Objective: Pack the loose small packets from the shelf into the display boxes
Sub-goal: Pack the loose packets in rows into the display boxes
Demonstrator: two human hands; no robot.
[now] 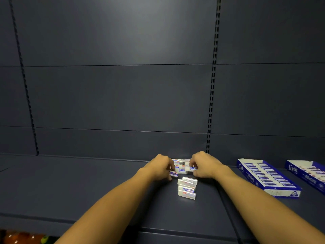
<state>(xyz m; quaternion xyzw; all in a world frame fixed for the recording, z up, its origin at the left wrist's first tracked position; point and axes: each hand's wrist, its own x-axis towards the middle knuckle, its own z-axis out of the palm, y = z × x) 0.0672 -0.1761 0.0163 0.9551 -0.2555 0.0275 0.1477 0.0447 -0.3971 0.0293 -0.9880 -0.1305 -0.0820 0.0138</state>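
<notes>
White-and-blue small packets (181,169) heaped loose at the back of the dark shelf (88,182), between both hands; a short neat row of four or so (187,188) lined up just in front of the heap, nearer the camera. Left hand (161,167) curled on the heap's left side, fingertips pinching one packet (173,174) at its end. Right hand (204,166) curled on the right side, thumb and fingers pinching another packet (190,168). Well apart to the right, a blue display box (267,177) lying open and seemingly filled to the brim with rows of packets; a second box (306,171) at the frame edge, also holding packets, only partly in view, so fullness not to be judged. By the look of things, well along but unfinished: at least one box packed, the heap and the row yet to go in. Likely step in hand: gathering and squaring up loose packets before carrying them across to a box
</notes>
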